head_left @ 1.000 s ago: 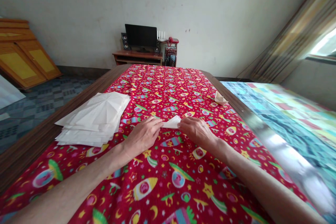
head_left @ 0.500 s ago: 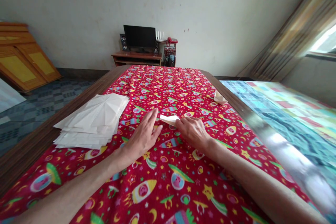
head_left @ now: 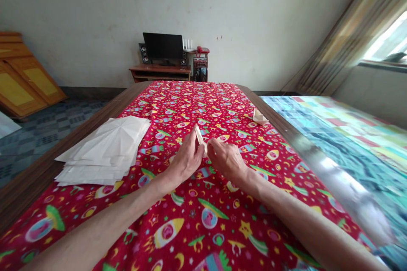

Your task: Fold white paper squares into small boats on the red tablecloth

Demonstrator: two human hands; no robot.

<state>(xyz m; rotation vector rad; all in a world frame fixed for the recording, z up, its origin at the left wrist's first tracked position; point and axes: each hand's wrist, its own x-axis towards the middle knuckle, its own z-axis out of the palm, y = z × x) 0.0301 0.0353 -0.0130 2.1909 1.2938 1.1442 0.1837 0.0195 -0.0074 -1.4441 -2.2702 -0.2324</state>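
The folded paper (head_left: 200, 137) is over the red cloth (head_left: 178, 258), between the left hand (head_left: 185, 157) and the right hand (head_left: 226, 159), to the right of the paper stack (head_left: 106, 146). Both hands are closed on it, the right at its near end. It should prove light, easily creased or torn, and stiffer along layered folds, so a gentle pinch at the edges suits. Fingers cover much of it; its full shape and whether it touches the cloth I cannot tell
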